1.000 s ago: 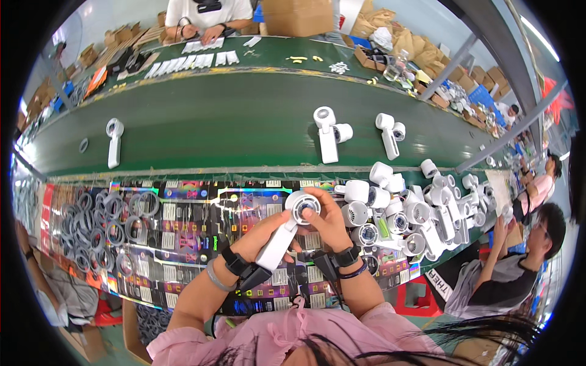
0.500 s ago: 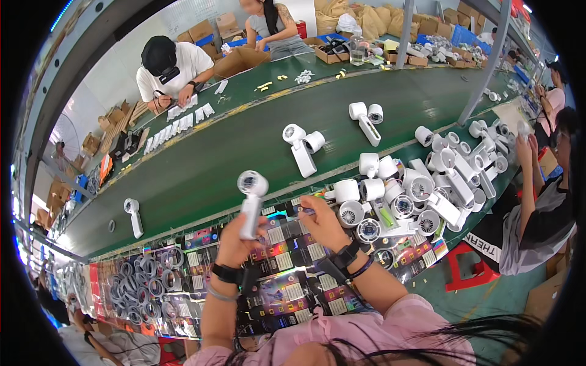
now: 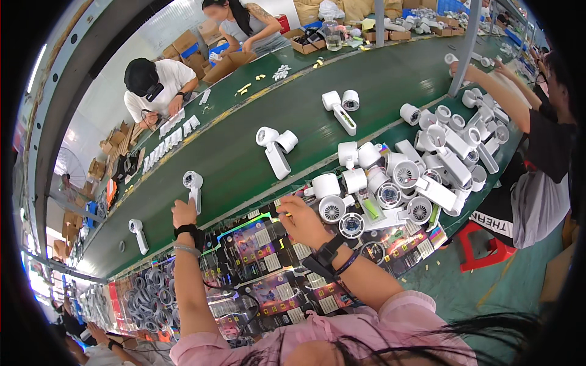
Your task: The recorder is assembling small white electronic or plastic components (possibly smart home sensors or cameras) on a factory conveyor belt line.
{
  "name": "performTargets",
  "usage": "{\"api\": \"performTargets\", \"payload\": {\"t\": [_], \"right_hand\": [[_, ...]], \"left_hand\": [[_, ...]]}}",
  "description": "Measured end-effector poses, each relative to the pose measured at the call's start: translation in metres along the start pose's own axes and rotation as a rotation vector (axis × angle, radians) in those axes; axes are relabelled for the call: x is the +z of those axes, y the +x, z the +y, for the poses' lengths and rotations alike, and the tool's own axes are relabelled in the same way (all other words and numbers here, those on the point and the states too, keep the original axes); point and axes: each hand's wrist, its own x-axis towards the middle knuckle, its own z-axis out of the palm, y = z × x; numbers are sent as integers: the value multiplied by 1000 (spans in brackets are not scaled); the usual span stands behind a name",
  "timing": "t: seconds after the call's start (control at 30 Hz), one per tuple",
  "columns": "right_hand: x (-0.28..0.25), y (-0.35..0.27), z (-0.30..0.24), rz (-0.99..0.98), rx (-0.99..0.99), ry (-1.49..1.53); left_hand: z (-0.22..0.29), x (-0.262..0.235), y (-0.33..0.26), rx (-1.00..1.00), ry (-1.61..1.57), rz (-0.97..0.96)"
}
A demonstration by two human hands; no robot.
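Standing upright on the near edge of the green conveyor belt [image 3: 244,165], the white handheld fan [image 3: 193,186] is held by its slim handle in the person's left hand [image 3: 184,215]. The fingers are closed around the lower part of the handle, and the round head with its grille points up, free of the hand.

The fan looks like light, stiff plastic, and I judge it easy to lift with one hand. The smooth handle is the natural place to hold; the round head is wider and its grille seems the more fragile part, so better not to press there. The surface of the plastic is glossy, so it may slip a little in a loose grip.

The right hand [image 3: 301,221] lies over the colourful printed cards [image 3: 262,256] on the surface, just beside the pile of white fans [image 3: 397,177]. Its fingers are curled, and something small and yellowish shows at the fingertips, but I cannot tell if it grips anything.

Further out, more fans lie on the belt: a pair [image 3: 274,146] in the middle, another pair [image 3: 342,107] beyond, and one [image 3: 138,232] to the left. A heap of grey rings [image 3: 146,293] lies at the left. Other people work across the belt.
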Motion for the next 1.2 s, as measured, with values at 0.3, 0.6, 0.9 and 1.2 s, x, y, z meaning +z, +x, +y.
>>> {"api": "performTargets", "payload": {"t": [0.3, 0.6, 0.9, 1.2], "right_hand": [[0, 2, 0, 25, -7, -61], [10, 2, -2, -6, -41, 1], [-1, 5, -6, 97, 30, 50], [-2, 7, -10, -34, 89, 269]], "left_hand": [[132, 24, -87, 393, -276, -543], [185, 141, -62, 535, -84, -224], [160, 57, -124, -29, -989, -978], [70, 4, -216, -71, -1234, -1172]]}}
